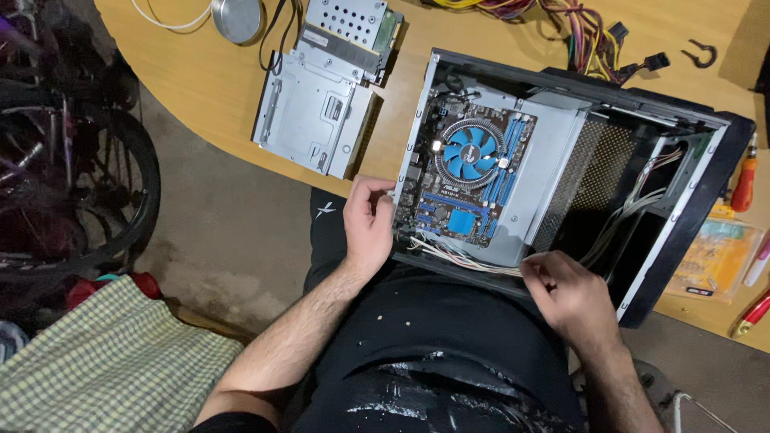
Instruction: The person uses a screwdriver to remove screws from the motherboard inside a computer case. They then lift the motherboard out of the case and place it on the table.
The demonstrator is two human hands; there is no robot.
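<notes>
1. Wooden table: rounded edge, fills top of view; person sits at it w/ dark clothes.
2. Open PC case: black, lying on its side at table's near edge, partly over the lap, side panel off.
3. Motherboard: inside case, left part, w/ blue round cooler fan near its middle.
4. Metal drive cage: grey, on table just left of case, apart from it.
5. Left hand: at case's left rear edge beside the board; fingers curled, thumb + fingertips pinching the case edge.
6. Right hand: on case's near wall; fingers closed, seem to pinch thin white wires running along board's lower edge.
7. Orange-handled screwdriver: on table right of case, untouched.
</notes>
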